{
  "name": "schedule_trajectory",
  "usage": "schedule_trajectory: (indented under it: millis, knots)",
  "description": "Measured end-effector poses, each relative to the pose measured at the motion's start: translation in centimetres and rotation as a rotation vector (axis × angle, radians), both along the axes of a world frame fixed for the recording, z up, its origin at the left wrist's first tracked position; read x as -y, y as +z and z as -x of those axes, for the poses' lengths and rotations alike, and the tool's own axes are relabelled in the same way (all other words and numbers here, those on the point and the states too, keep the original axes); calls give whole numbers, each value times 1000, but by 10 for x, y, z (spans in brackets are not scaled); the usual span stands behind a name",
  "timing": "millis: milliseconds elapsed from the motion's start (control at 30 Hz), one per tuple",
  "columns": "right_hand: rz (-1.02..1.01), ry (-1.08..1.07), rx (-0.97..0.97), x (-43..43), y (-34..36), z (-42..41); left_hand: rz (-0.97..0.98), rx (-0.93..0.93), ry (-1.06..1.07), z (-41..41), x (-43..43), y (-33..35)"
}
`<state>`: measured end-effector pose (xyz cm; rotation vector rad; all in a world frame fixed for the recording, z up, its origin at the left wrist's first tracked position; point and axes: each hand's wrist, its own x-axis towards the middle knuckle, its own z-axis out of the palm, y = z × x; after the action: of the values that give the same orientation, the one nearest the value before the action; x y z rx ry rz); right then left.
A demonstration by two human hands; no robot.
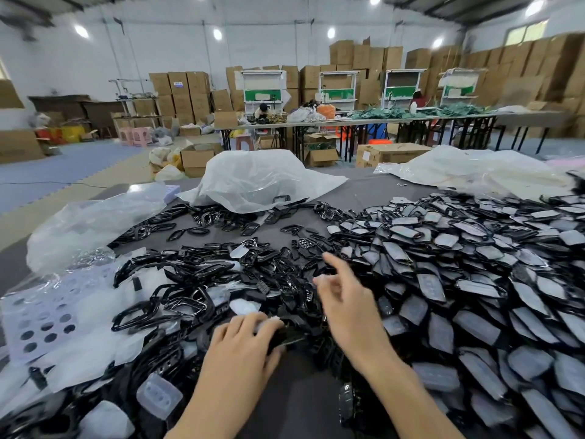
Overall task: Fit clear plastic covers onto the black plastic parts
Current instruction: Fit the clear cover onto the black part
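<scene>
Loose black plastic parts [177,299] lie heaped across the middle and left of the dark table. A big pile of black parts with clear covers fitted [459,280] fills the right side. Clear plastic covers [160,396] lie scattered at the near left. My left hand [243,343] grips a black part [289,335] with a clear piece at its fingertips. My right hand [343,296] hovers just right of it, blurred, index finger stretched out, other fingers loosely curled, holding nothing that I can make out.
A perforated white tray [41,318] lies at the left edge. Crumpled clear plastic bags [253,179] sit at the table's far side and left. Beyond are work tables, cardboard boxes and seated people.
</scene>
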<state>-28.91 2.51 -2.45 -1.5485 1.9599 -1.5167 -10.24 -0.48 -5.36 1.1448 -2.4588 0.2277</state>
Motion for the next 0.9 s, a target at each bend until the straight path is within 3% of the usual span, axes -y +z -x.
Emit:
schedule_trajectory:
  millis: [200, 400, 567, 667, 800, 900]
  knots:
    - [-301, 43, -600, 11, -38, -27, -27, -120, 142, -16, 15, 3]
    - [-219, 32, -517, 11, -40, -22, -94, -337, 110, -18, 17, 3]
    - [-203, 55, -541, 7, -39, -23, -184, -359, 59, -20, 21, 1]
    - [-83, 87, -392, 5, -34, -26, -239, -393, -9, -21, 18, 5]
    - [-36, 382, 179, 3, -25, -35, -297, -360, -124, -20, 14, 7]
    - [-23, 411, 272, 2, -19, -39, -314, -356, -161, -18, 11, 8]
